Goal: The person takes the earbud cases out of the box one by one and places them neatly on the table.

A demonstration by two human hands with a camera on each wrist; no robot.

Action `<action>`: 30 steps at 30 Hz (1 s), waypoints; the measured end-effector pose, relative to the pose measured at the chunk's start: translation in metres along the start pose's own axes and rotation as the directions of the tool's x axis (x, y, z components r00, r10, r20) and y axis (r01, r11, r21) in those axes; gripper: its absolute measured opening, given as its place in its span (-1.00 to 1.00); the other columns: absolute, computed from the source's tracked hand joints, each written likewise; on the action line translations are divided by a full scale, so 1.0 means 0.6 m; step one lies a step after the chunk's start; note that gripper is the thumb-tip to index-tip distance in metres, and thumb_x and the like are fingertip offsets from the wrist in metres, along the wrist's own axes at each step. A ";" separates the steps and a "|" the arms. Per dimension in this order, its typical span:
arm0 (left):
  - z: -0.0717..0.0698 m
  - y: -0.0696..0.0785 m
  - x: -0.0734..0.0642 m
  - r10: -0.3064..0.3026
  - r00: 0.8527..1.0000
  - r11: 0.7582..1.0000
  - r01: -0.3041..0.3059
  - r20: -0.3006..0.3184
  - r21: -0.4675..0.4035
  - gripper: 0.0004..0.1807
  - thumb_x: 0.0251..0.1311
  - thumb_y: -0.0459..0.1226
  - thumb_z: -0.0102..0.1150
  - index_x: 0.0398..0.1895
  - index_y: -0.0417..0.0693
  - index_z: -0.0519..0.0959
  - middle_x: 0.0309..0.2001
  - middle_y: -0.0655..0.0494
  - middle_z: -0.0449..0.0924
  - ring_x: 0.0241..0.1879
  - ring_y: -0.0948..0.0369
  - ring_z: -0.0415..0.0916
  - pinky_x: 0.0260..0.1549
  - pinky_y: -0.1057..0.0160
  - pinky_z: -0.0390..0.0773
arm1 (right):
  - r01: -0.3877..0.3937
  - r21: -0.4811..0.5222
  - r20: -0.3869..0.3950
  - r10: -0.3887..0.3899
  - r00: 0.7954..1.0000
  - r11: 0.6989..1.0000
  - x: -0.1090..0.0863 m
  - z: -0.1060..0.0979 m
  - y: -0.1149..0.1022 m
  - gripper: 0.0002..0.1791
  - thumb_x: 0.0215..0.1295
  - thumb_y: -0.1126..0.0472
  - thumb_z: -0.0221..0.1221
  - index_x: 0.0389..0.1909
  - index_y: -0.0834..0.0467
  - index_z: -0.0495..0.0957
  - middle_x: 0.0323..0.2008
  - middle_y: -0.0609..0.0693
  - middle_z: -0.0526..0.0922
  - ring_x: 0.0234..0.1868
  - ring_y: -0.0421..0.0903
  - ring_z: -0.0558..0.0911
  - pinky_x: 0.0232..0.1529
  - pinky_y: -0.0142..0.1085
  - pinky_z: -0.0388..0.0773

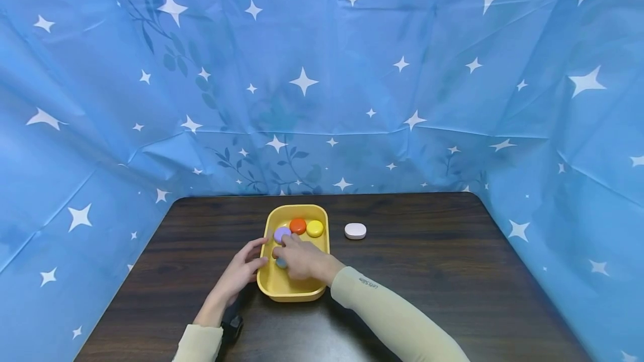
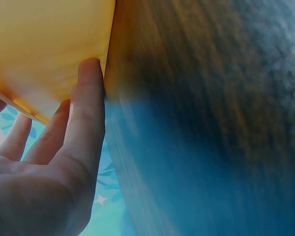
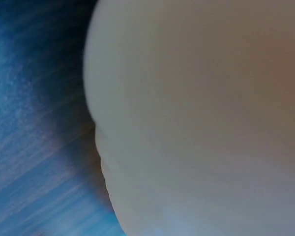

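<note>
Legibly, the sleeve [image 1: 399, 317] behind the right hand [image 1: 306, 260] says "Let's Slim".

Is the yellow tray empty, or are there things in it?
Not empty: inside the tray lie a red disc, a yellow disc and a purple disc.

A yellow round-cornered tray [image 1: 294, 297] stands near the desk's [image 1: 427, 278] far edge. Red [image 1: 298, 225], yellow [image 1: 315, 228] and purple [image 1: 282, 234] discs lie toward its far end; a partly hidden blue piece [image 1: 281, 263] is near its left edge.
</note>
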State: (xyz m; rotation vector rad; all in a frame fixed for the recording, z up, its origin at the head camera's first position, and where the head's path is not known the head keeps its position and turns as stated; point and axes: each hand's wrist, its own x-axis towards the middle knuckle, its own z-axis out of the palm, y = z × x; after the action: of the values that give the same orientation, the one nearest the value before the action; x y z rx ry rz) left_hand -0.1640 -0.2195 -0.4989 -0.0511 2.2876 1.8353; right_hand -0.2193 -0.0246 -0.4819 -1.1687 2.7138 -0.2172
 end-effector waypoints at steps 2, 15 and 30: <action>0.000 0.000 0.000 -0.002 1.000 1.000 0.002 -0.005 0.005 -0.44 0.47 -0.27 0.09 0.50 0.01 0.30 0.42 -0.23 0.32 0.24 -0.11 0.47 0.03 -0.13 0.61 | 0.007 0.009 0.000 -0.007 1.000 1.000 0.000 0.001 0.000 -0.55 0.17 0.19 0.41 0.09 -0.11 0.60 -0.03 -0.08 0.42 -0.06 -0.13 0.34 -0.22 -0.37 0.50; 0.004 -0.003 -0.001 -0.003 1.000 1.000 0.003 -0.017 0.002 -0.44 0.46 -0.26 0.11 0.49 0.01 0.31 0.41 -0.22 0.34 0.22 -0.10 0.49 0.02 -0.13 0.62 | 0.016 -0.017 -0.020 -0.016 1.000 1.000 -0.004 0.010 -0.001 -0.82 0.27 0.12 0.33 -0.14 -0.08 0.58 0.00 -0.06 0.47 -0.02 -0.10 0.39 -0.24 -0.31 0.50; 0.003 0.002 -0.003 0.000 1.000 1.000 0.000 -0.008 0.013 -0.45 0.49 -0.28 0.07 0.50 0.00 0.29 0.44 -0.24 0.30 0.27 -0.12 0.45 0.06 -0.14 0.59 | 0.009 0.013 -0.030 -0.008 1.000 1.000 -0.017 0.002 0.002 -0.79 0.25 0.06 0.35 -0.14 -0.07 0.57 -0.02 -0.10 0.49 -0.14 -0.12 0.38 -0.24 -0.33 0.45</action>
State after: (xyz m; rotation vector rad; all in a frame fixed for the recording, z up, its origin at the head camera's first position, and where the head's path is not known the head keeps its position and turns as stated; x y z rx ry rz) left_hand -0.1625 -0.2179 -0.4976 -0.0562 2.3049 1.8231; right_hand -0.2132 -0.0166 -0.4821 -1.1831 2.7292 -0.2554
